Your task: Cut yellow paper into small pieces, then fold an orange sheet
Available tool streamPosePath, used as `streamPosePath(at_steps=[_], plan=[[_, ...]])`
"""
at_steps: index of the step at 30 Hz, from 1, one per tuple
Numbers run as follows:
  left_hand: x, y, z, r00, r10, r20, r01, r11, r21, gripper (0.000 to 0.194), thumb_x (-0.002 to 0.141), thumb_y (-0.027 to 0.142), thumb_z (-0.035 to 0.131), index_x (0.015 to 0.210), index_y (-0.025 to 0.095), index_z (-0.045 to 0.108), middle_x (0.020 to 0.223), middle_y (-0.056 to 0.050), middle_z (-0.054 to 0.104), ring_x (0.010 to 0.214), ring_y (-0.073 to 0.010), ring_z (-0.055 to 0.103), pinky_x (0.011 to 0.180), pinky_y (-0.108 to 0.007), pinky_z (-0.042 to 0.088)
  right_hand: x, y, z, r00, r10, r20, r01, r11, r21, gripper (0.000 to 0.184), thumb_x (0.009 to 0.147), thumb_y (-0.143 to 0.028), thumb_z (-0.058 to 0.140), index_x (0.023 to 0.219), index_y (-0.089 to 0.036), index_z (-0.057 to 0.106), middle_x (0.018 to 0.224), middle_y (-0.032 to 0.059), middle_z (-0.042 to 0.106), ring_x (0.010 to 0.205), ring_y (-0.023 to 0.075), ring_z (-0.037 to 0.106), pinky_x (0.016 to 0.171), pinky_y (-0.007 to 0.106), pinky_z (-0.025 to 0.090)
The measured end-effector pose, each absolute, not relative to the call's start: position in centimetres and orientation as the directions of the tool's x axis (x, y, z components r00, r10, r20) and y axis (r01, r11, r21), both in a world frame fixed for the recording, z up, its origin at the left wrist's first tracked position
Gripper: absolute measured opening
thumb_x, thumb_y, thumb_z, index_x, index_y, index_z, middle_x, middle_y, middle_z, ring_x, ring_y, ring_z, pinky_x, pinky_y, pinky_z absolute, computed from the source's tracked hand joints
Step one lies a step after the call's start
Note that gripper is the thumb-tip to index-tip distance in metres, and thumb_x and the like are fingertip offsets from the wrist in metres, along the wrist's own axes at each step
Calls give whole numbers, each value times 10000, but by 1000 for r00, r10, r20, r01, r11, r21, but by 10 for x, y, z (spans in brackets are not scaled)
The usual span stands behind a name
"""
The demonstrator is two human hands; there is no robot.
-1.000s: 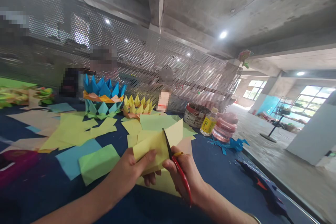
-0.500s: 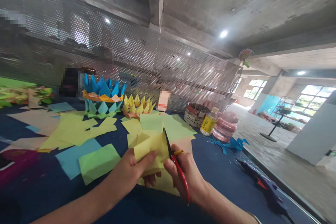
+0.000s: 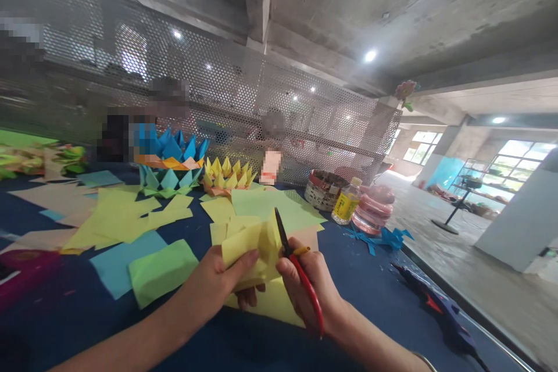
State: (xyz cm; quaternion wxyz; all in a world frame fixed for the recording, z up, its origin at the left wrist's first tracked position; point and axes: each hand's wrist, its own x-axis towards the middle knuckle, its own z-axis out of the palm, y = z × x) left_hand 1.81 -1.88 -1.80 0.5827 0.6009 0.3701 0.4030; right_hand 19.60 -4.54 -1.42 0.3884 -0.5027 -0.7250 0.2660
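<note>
Scissors (image 3: 304,280) rightward, in right hand (image 3: 323,289); seemingly closed

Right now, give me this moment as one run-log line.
left hand: holds yellow paper | right hand: holds scissors | glue gun: on table, right of hands

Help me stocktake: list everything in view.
Table: one, dark blue, foreground
Held paper: count unclear, yellow, centre
Scissors: one, red and black, centre
Loose paper: many, mixed, across table
Folded paper clusters: two, multicoloured, rear centre
Leafy pieces: several, greenish, rear left
Unclear object: one, magenta, left edge
Bottle: one, clear, rear right
Containers: two, grey and pink, either side of bottle
Scraps: several, blue, right
Glue gun: one, dark, right edge
Screen: one, grey, behind table
Flower: one, pink, screen's end
People: some, blurred, behind screen
Windows: several, bright, far right
Lights: several, white, overhead
Left hand: one, bare, on held paper
Right hand: one, bare, on scissors
</note>
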Motion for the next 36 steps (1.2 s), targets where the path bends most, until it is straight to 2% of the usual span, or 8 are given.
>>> streamPosePath(at_steps=[6,9,15,22,25,28,32,36], plan=[[12,-5,-15,269,961,57,-24,-52,998,369,714,503,616,599,152,632,493,-30,660,423,-141,576,464,-256,478,210,-36,-2,5,893,449,622,349,-701,437,877,-631,369,725,-222,400,417,-85,398,315,72,381,337,173,288],[6,1,-11,207,977,54,-45,-46,998,318,686,453,656,604,146,633,490,-30,657,429,-140,574,467,-258,476,231,-20,11,165,876,453,905,48,-422,438,933,-572,257,750,-211,426,475,-38,509,388,105,486,400,194,340],[-5,13,-12,154,986,60,-41,-55,998,279,657,414,709,723,157,622,490,20,631,432,-130,568,432,-236,449,273,1,15,236,905,355,970,-199,-137,156,842,-294,525,864,-166,611,745,119,674,681,258,636,544,286,363],[-6,18,-14,120,993,9,48,-14,999,334,600,425,763,735,148,635,498,35,596,404,-103,519,412,-219,415,252,-11,13,91,958,273,994,-103,27,215,845,-196,517,996,-132,656,1021,191,647,974,328,607,757,382,419],[-2,16,-17,136,991,-18,113,2,994,355,596,457,759,695,140,633,462,34,568,391,-102,505,410,-218,410,224,-22,12,-103,945,310,992,119,-33,258,937,-318,447,1128,-228,595,1075,66,646,1028,207,575,884,319,374],[4,12,-22,200,979,-49,182,13,983,366,589,466,752,715,142,636,451,27,583,363,-115,511,370,-217,390,203,-29,0,-239,917,318,834,362,-417,290,923,-425,465,915,-194,641,858,28,665,822,166,592,754,276,416],[8,9,-25,359,932,-54,205,-23,978,351,622,457,703,789,155,640,398,37,578,330,-129,503,351,-222,389,198,-25,-20,-184,941,285,661,333,-673,302,858,-459,543,778,-179,620,730,13,626,707,159,554,622,249,418],[1,19,-24,322,947,2,194,-69,979,267,675,424,636,684,161,587,414,19,584,355,-115,496,388,-220,388,210,-12,-30,-86,954,289,570,285,-771,292,848,-443,529,766,-167,583,691,6,568,662,146,507,575,235,403]])
